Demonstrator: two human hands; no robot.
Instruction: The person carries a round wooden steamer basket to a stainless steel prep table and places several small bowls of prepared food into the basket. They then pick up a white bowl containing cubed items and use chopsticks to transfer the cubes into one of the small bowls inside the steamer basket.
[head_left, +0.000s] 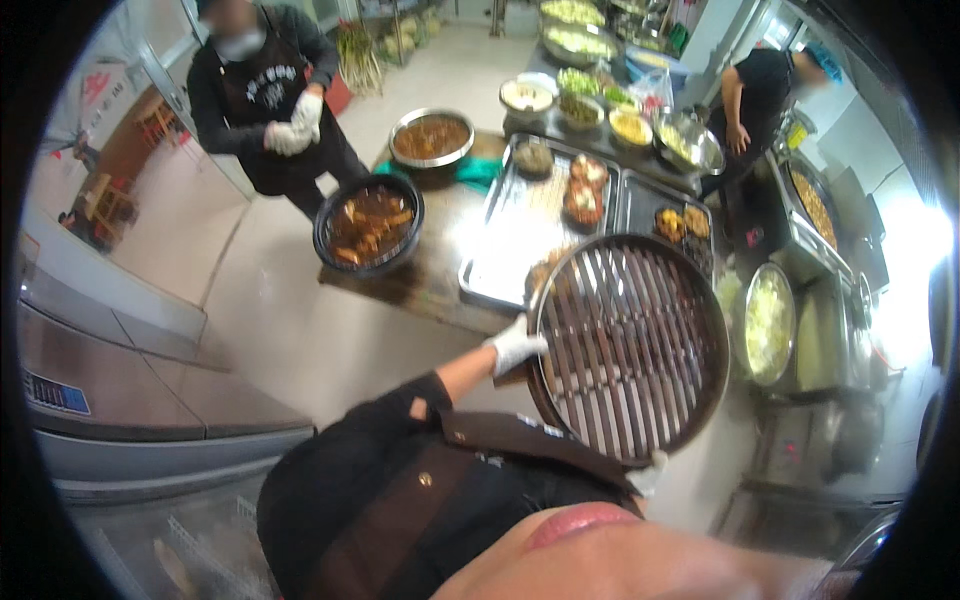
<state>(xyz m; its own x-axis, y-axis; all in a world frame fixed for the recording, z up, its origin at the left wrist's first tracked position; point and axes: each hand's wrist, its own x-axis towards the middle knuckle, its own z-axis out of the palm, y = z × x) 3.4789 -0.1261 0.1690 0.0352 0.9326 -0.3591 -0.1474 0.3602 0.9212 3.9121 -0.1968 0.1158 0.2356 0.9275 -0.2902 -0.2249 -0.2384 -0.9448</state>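
A large round steamer tray (630, 349) with a slatted bottom is held in front of my body. My left hand (519, 346), in a white glove, grips its rim on the left. My right hand (646, 474), also gloved in white, is at the near rim and mostly hidden by the tray and my apron. Through the slats I see the floor and part of the table. Just beyond the tray lies a metal sheet pan (499, 247) with several portions of food, partly covered by the steamer's far edge.
A wooden table (442, 281) carries a black bowl of braised food (369, 229) and a steel bowl of brown stew (431, 140). Beside the sheet pan is a dark tray (649, 199). A co-worker (262, 97) stands far left; another person (757, 97) works at right near a wok (811, 202).
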